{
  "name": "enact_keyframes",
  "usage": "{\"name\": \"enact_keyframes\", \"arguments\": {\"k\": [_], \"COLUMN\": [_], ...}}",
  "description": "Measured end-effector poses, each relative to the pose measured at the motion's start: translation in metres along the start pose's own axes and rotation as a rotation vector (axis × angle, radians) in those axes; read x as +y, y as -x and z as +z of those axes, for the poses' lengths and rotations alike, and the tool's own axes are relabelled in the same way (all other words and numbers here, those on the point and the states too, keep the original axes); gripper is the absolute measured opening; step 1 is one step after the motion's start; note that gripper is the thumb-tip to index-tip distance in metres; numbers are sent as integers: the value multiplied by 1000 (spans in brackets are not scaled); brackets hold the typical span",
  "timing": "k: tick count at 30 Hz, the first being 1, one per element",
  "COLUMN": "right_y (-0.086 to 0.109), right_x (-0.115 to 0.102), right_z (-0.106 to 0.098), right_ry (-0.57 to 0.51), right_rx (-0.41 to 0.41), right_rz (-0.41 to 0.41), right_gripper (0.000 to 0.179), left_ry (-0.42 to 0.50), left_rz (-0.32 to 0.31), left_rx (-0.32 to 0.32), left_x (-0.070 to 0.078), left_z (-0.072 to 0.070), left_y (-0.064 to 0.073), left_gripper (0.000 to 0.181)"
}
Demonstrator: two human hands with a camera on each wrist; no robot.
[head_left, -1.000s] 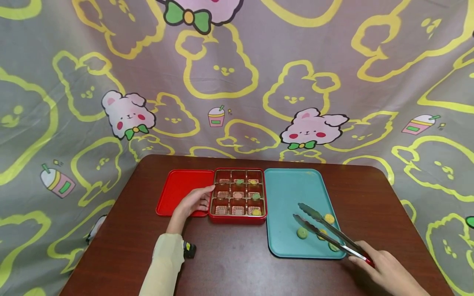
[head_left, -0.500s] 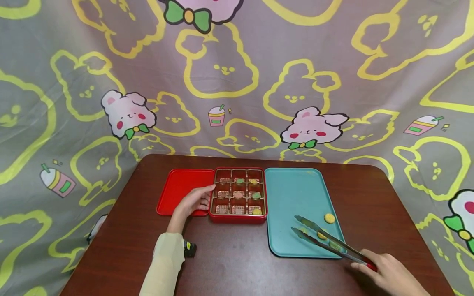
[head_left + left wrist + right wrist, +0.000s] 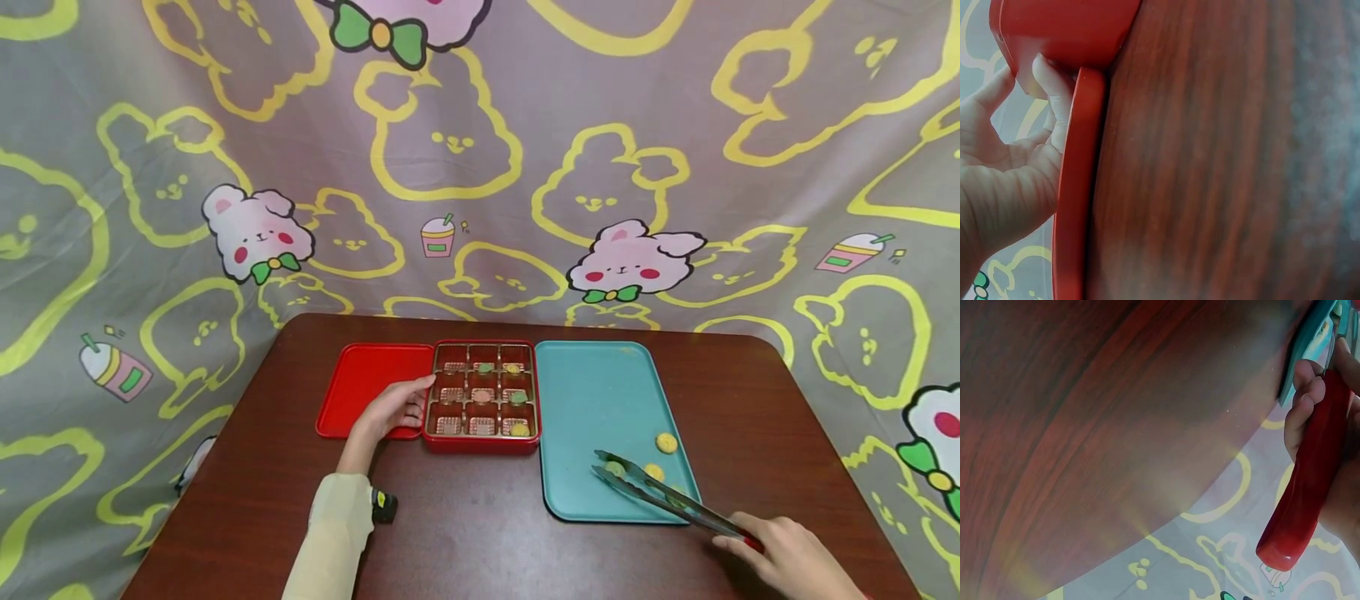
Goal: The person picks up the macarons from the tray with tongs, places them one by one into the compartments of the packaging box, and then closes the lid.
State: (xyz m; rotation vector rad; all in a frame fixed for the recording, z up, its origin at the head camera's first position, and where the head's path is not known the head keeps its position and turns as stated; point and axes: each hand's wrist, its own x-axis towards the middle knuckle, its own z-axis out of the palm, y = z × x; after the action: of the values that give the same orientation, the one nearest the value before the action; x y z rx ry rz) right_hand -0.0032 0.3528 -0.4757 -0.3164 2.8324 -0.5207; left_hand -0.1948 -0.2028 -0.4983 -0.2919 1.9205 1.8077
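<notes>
My left hand [image 3: 395, 407] rests against the left side of a red box [image 3: 482, 446], its fingertips at the rim and wall. The box holds a divided insert; small round green, yellow and pink cookies lie in its middle and right columns. In my right hand [image 3: 783, 550] I grip metal tongs [image 3: 705, 517] by their red handle [image 3: 1304, 481]. The tongs reach over a teal tray [image 3: 600, 392], their slightly parted tips on either side of a green cookie [image 3: 615, 469]. Two yellow cookies [image 3: 667, 442] lie farther right, and another green cookie is partly hidden under the tongs.
A flat red lid [image 3: 375, 375] lies left of the box, partly under my left hand. The teal tray stands along the box's right side. All sit on a dark brown wooden table [image 3: 480, 542], with a patterned curtain [image 3: 480, 225] behind it.
The tongs' tips have come down and nearer to me, narrowing around the green cookie, which lay outside them before. My right hand has shifted slightly; my left hand has stayed at the box.
</notes>
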Motion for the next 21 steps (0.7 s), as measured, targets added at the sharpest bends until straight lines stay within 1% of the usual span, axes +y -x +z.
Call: {"name": "enact_keyframes", "arguments": {"k": [6, 12, 14, 17, 21], "right_y": [0, -1, -1, -2, -4], "right_x": [-1, -4, -5, -7, -12], "right_z": [1, -1, -1, -1, 0], "right_ry": [16, 9, 12, 31, 56], "right_rx": [39, 28, 44, 113, 257], "right_rz": [-7, 37, 41, 12, -68], "right_gripper": [27, 29, 31, 35, 37], "left_ry": [0, -1, -3, -3, -3], "left_rz": [10, 10, 8, 7, 8], "left_rx": [-14, -12, -12, -14, -17], "left_x": [0, 0, 0, 0, 0], "left_z": [0, -1, -1, -1, 0], "left_y": [0, 0, 0, 0, -1], "left_gripper": [35, 35, 35, 35, 35]}}
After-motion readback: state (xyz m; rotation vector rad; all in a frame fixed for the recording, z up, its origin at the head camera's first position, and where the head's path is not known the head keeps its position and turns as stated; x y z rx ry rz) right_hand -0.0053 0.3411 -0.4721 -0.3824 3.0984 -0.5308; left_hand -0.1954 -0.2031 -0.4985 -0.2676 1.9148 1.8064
